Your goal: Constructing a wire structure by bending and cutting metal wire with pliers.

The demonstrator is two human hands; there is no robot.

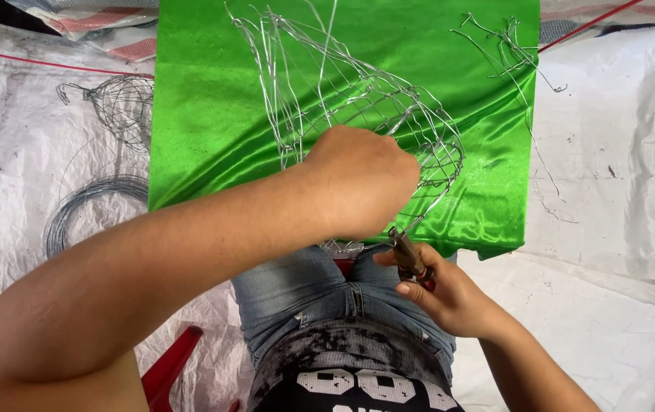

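Left forearm is coming in from 8 o'clock, left hand (362,179) curling into a loose fist, knuckles up. Right hand (438,294) is sitting low at 5 o'clock, fingers (405,288) wrapping shut.

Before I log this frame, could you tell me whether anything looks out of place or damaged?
Nothing looks damaged. The left hand grips the half-woven wire frame, whose loose ends stick out unevenly. The right hand holds pliers. Stray wire offcuts lie scattered on the rumpled green cloth.
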